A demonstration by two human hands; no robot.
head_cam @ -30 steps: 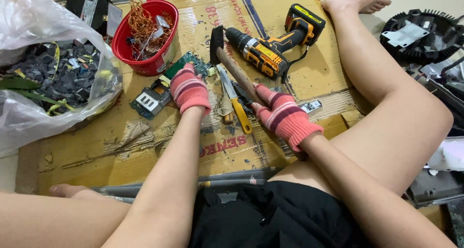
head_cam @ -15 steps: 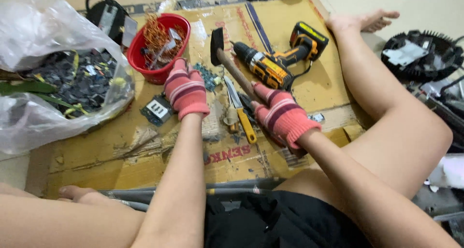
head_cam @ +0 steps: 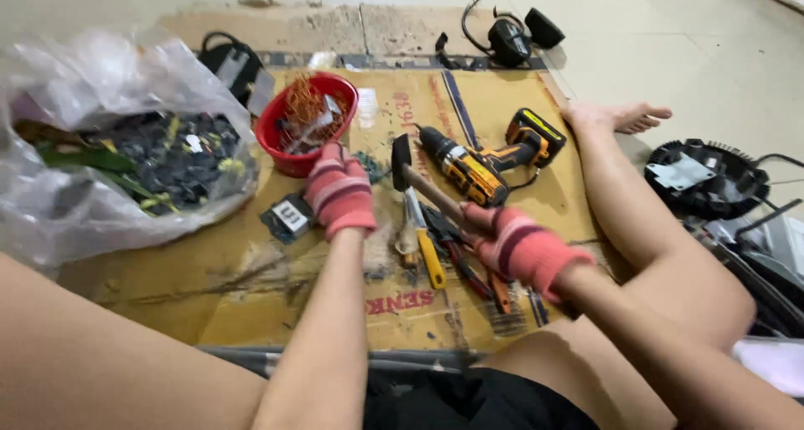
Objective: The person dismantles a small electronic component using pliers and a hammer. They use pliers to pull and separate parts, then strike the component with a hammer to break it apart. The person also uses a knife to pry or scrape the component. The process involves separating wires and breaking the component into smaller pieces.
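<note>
I sit on the floor with both hands in pink striped knit gloves. My right hand point(head_cam: 521, 247) grips the wooden handle of a hammer point(head_cam: 416, 179), whose black head points away from me over the cardboard mat point(head_cam: 251, 262). My left hand point(head_cam: 339, 191) rests palm down on the mat beside a small circuit board part point(head_cam: 289, 216), just below a red bowl point(head_cam: 295, 122) of copper wire scraps. A yellow-handled tool point(head_cam: 429, 258) and red-handled pliers point(head_cam: 473, 275) lie between my hands.
A yellow and black cordless drill point(head_cam: 486, 162) lies beyond the hammer. A clear plastic bag point(head_cam: 109, 162) of dark electronic scraps fills the left. A black fan-like part point(head_cam: 703, 179) sits right of my outstretched leg point(head_cam: 662, 229). Black chargers with cords point(head_cam: 511, 36) lie at the mat's far edge.
The view has tilted up and shifted, showing more floor beyond the mat. My right hand has drawn the hammer slightly toward me. My left hand stays by the circuit part.
</note>
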